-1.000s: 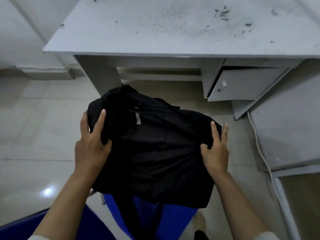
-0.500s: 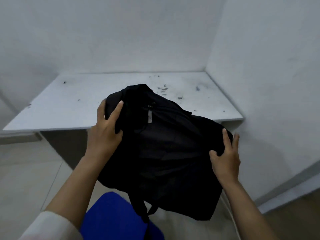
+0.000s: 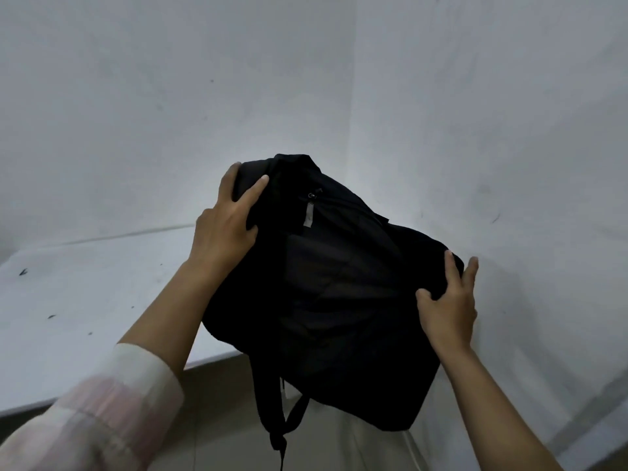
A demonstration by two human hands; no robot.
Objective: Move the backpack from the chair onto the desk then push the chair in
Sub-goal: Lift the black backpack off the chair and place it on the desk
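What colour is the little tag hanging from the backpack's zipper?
Silvery grey. The zipper tag hangs on the black backpack, clearest in the head view.

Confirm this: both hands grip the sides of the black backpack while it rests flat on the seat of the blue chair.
Not quite. The left hand and right hand do grip the sides of the black backpack, but the head view shows it lifted over the desk edge, straps dangling; no chair is in view.
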